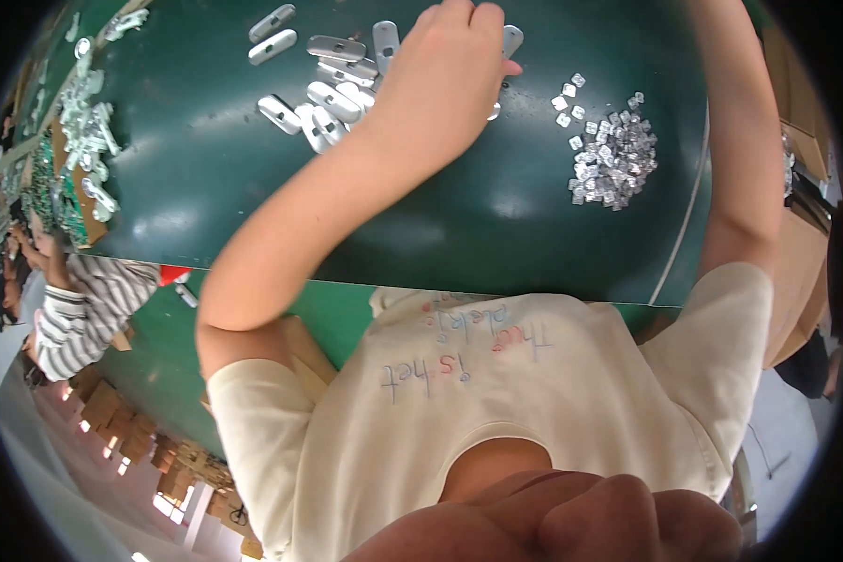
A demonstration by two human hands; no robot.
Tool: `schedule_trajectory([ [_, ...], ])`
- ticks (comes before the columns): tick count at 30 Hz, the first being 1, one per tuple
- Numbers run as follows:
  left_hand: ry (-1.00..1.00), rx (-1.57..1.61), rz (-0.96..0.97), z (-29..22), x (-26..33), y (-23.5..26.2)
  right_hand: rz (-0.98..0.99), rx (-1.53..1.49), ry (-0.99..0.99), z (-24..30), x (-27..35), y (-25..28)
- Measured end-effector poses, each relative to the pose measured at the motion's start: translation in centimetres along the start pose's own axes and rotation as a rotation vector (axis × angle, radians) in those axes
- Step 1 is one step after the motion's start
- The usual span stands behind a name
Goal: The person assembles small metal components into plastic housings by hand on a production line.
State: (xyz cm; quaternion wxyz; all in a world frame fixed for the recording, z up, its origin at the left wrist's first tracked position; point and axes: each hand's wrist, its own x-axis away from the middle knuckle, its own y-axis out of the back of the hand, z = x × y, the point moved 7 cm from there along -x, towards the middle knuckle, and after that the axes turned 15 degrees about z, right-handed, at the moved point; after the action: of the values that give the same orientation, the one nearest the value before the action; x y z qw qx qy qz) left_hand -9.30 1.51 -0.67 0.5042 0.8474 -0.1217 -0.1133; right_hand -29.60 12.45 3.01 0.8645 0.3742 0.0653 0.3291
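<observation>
nearest the camera is the person's cream short-sleeved shirt (pixel 496 412), with the dark green glossy table (pixel 253 197) beyond it as the landmark for everything else. the left hand (pixel 445 70) lies knuckles-up on the far part of that table, fingers curled down over a heap of oblong silver metal plates with slots (pixel 332 94); whether the fingertips are pinching one or only resting on them i cannot tell, the palm hides it. the right arm (pixel 745 150) runs up the table's right side and leaves the top of the picture, so the right hand is out of sight and its grip unknown.

the risk, as i judge it: the left wrist sits right over the heap, and a sideways sweep could scatter the plates or nudge them toward the pile of small square silver metal clips (pixel 613 159) to the right, mixing the two.

at the table's left edge lies a strip of more silver parts (pixel 89 140), and past it a neighbour in a striped sleeve (pixel 89 314).
</observation>
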Motion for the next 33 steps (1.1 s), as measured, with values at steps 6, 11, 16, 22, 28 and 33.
schedule_trajectory([
  [6,0.089,0.184,0.397,1.4,-3.6,-0.3,0.344,0.195,0.195,2.4,12.6,-8.0],
  [11,0.017,0.871,0.197,1.2,-1.8,2.0,0.088,0.258,0.270,1.5,15.1,-9.4],
  [16,0.203,1.207,0.132,1.5,1.2,0.2,0.123,0.068,0.097,-0.5,15.5,-8.9],
  [22,0.206,1.331,0.071,-0.4,2.3,-0.8,0.126,-0.834,0.031,2.0,18.0,-8.8],
  [28,0.162,1.422,0.092,-2.2,2.8,-2.0,0.058,-0.730,0.069,2.3,18.5,-9.8],
  [33,0.179,1.471,0.064,-2.5,3.1,-2.8,0.059,-0.803,0.085,1.5,18.4,-10.7],
])
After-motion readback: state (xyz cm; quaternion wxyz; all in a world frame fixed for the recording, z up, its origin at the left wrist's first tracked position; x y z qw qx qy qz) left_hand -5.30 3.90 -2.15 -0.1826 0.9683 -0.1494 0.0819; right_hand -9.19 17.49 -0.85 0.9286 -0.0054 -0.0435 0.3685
